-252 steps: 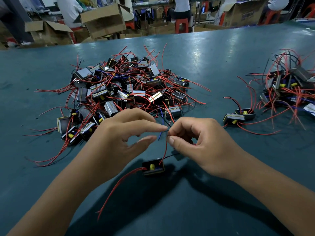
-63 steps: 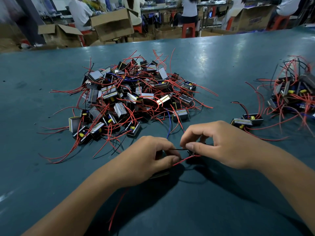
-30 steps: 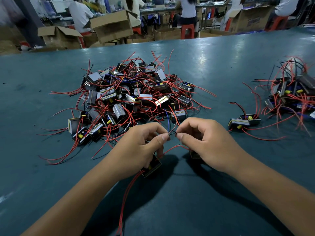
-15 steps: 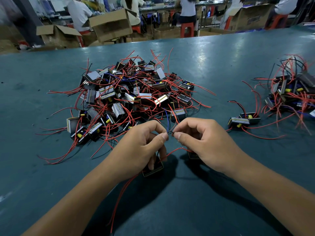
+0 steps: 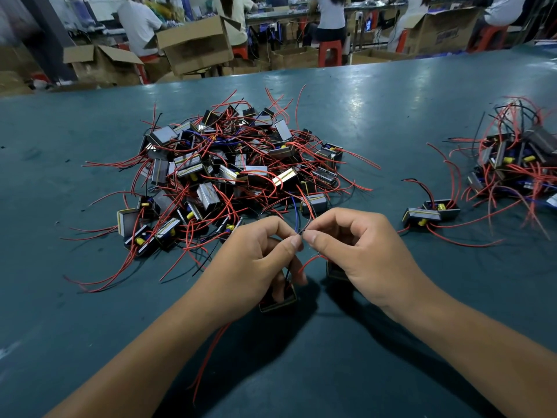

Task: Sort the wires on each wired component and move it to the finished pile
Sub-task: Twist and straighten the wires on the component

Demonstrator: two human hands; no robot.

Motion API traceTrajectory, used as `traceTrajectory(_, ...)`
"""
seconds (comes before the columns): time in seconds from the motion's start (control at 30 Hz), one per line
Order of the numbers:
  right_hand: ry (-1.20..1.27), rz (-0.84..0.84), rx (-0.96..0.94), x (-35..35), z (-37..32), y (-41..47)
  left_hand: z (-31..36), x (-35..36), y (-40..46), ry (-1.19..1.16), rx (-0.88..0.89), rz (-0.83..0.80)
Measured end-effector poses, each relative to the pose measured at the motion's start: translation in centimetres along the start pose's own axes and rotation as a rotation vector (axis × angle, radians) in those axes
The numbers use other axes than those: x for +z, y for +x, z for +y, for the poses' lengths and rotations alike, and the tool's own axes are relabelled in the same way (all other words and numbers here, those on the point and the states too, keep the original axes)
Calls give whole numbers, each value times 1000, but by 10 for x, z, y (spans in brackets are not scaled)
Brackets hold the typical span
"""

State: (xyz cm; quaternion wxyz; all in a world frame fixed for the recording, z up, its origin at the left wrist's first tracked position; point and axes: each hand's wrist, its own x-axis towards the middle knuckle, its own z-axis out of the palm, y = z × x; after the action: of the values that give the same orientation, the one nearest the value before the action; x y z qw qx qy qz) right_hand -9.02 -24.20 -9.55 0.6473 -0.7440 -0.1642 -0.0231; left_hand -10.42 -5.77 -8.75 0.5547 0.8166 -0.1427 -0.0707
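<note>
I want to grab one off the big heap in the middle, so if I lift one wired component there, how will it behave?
Probably snags: red wires in the big heap cross over neighbouring blocks, so others may drag along. The wires look floppy, curving loosely on the table. The blocks look boxy, unlikely to roll.

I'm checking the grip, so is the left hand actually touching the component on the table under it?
Touching. The head view shows the left hand with its lower fingers resting on top of the black component, no gap visible.

Blue print on far cardboard box (image 5: 445, 33), seemingly lettering, unreadable
</note>
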Motion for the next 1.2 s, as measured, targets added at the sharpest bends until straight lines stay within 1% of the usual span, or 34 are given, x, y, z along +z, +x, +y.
traceTrajectory(0.27, 30, 33, 16, 3, 2, 1, -2, 3, 1, -28, 19, 70)
traceTrajectory(0.5, 18, 40, 30, 5, 1, 2, -4, 5, 1, -66, 22, 65)
traceTrajectory(0.77, 31, 40, 16, 6, 0, 1, -7, 2, 0, -17, 72, 86)
traceTrajectory(1.07, 20, 38, 11, 5, 0, 1, -6, 3, -4, 108, 114, 110)
traceTrajectory(1.17, 4, 20, -3, 3, -1, 1, -3, 3, -3, 83, 125, 159)
traceTrajectory(1.2, -13, 7, -12, 2, -2, 1, -2, 1, -3, 118, 149, 184)
